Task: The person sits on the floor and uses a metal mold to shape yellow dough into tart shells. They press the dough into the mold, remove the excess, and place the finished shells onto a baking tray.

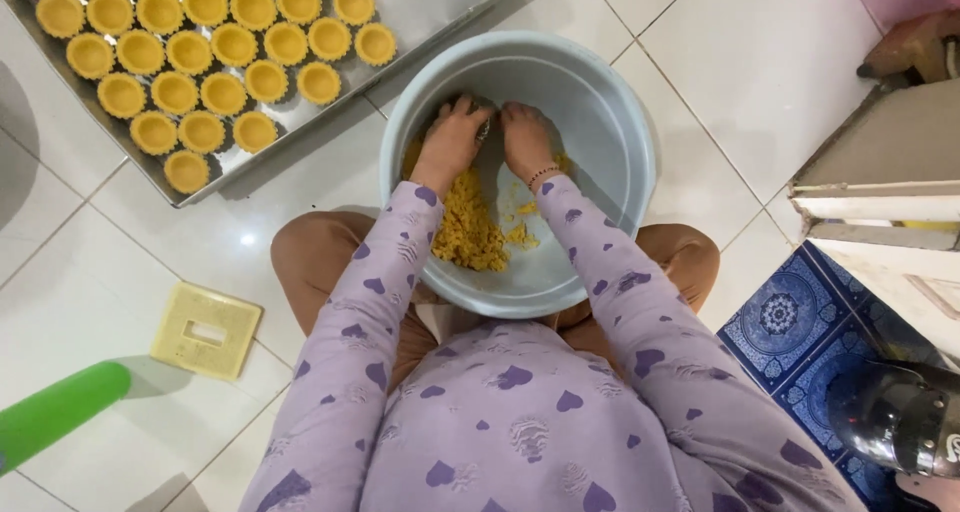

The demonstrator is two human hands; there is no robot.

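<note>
The white tiled floor (120, 272) carries everything. Toward its far left corner lies a metal tray (440, 2) filled with small yellow pastry shells (222, 94). A grey-blue basin (610, 122) stands between the person's knees, holding crumbly yellow dough (465, 232). The left hand (450, 142) and right hand (525, 137) press down side by side at the far wall; I cannot tell what the fingers grip. Pushing hard there could tip the basin and spill the dough.

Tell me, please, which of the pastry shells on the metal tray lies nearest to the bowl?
The pastry shell at the right end of the rows on the tray. It sits at the edge of the group closest to the bowl; the others lie farther left.
</note>
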